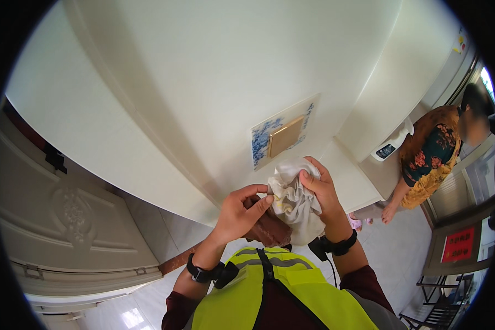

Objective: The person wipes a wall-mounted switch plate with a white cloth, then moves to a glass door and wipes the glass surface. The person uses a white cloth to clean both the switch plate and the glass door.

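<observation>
Between my two hands is a crumpled white cloth (299,198) with a few yellowish marks. My right hand (322,187) grips its right side, thumb on top. My left hand (241,212) pinches its left edge between thumb and fingers, and a brown cloth (270,229) hangs from that same hand, below the white one. Just beyond the cloths, a gold-coloured switch plate (286,136) sits on a blue-and-white patterned surround (262,142) fixed to the white panel.
A spray bottle (385,150) stands on a ledge at the right. Near it is another person (431,152) in a flowered top. A carved door (72,210) is at the left, and dark folding chairs (437,307) are at the lower right.
</observation>
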